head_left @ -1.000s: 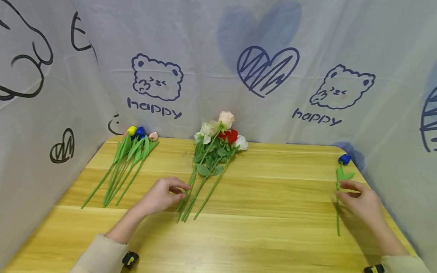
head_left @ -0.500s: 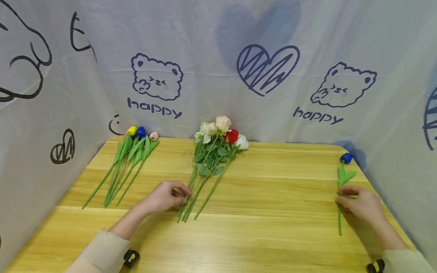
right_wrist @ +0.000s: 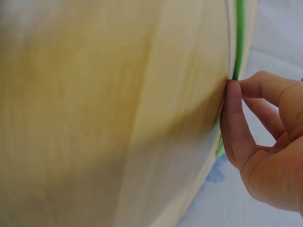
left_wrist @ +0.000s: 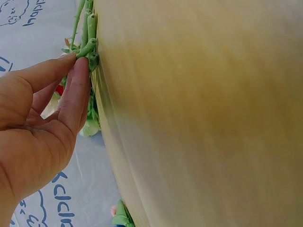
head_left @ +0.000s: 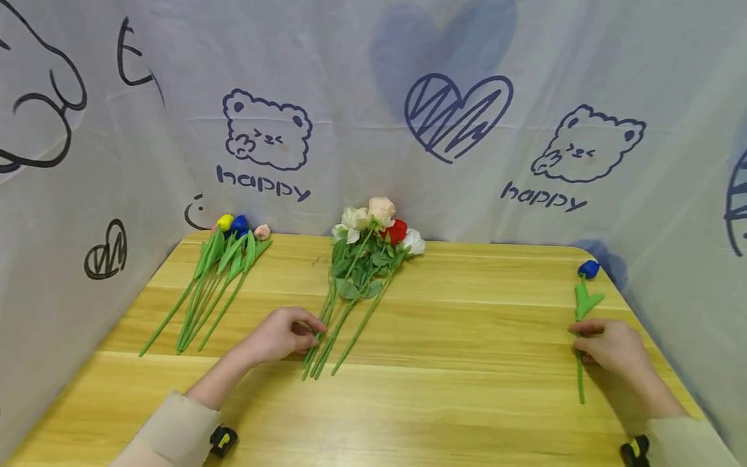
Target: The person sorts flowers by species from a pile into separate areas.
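Artificial roses point(head_left: 382, 230) in white, cream, pale pink and red lie as a bunch at the middle of the table. My left hand point(head_left: 286, 335) pinches a green rose stem point(left_wrist: 88, 47) near the lower ends, thumb and forefinger meeting at it in the left wrist view. At the right, a single blue tulip point(head_left: 589, 269) lies with its stem towards me. My right hand point(head_left: 613, 347) pinches that tulip's green stem point(right_wrist: 239, 38) below the leaves. The right fingertips partly hide the stem.
Several tulips point(head_left: 233, 256), yellow, blue and pink, lie bunched at the left of the wooden table point(head_left: 455, 389). A printed cloth point(head_left: 362, 78) hangs behind the table and along both sides.
The pale pink rose has come slightly down and in among the others, with my left hand now at its stem. My right hand has slid a little down the blue tulip's stem.
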### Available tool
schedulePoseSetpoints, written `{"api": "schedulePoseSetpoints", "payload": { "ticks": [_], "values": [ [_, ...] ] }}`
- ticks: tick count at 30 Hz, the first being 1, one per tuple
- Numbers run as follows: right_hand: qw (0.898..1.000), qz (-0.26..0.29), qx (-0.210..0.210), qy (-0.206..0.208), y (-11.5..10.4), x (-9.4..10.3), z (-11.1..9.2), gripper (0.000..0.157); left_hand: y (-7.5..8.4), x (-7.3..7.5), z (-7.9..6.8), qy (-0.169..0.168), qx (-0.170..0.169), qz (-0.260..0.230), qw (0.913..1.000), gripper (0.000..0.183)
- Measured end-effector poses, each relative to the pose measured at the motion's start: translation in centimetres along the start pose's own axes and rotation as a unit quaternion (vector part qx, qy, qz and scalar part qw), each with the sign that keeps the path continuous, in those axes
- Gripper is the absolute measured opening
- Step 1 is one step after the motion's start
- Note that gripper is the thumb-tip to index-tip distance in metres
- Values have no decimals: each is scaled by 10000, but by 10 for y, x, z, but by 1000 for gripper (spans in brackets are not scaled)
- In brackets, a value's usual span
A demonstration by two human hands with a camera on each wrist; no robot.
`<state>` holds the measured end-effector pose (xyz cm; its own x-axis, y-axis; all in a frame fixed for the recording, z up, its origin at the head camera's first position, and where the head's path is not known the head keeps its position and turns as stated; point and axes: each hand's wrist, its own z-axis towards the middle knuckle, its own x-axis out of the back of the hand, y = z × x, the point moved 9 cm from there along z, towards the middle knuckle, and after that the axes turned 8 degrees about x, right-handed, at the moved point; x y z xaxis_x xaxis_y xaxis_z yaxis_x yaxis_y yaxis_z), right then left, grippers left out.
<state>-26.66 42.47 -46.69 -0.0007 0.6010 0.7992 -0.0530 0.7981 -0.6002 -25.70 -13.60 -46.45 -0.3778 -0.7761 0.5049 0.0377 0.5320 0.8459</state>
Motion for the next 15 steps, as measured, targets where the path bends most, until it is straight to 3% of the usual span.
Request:
{"api": "schedulePoseSetpoints", "payload": {
  "ticks": [15],
  "values": [
    [9952, 757, -504, -352, 9, -2, 1, 37, 0, 1, -1, 49, -51, 157, 9999, 22]
  ]
}}
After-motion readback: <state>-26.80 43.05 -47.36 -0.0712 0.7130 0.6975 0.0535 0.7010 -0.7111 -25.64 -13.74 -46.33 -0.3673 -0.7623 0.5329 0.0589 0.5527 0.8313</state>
